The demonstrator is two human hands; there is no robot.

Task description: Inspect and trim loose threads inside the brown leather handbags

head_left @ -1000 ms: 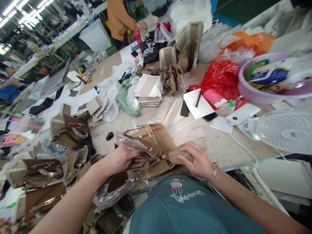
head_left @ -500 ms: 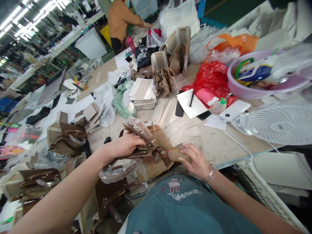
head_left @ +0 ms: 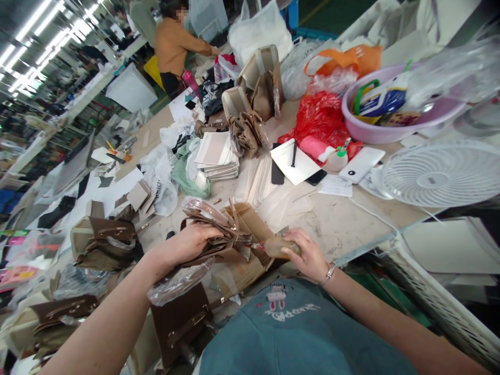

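Observation:
My left hand (head_left: 198, 240) is closed on a brown handbag (head_left: 219, 250), its fingers pressed over the folded leather edges. The bag's handles are wrapped in clear plastic, one above the hand and one below. In my right hand (head_left: 307, 253) is a yellowish glue bottle (head_left: 275, 247), lying on its side with a red nozzle pointed left. The nozzle end is at the bag's right side; whether it touches the leather I cannot tell. Brown kraft paper or cardboard (head_left: 250, 224) lies beneath and behind the bag.
More brown bags (head_left: 103, 242) stand to the left. A stack of light panels (head_left: 219, 156), a notepad with a pen (head_left: 302, 165), a white fan (head_left: 437, 177) and a purple basin (head_left: 375, 133) occupy the table. Across it stands a person in an orange top (head_left: 170, 47).
The camera view has shifted slightly, so the table's things appear further left. Both hands keep their holds, and the bottle's nozzle stays by the bag.

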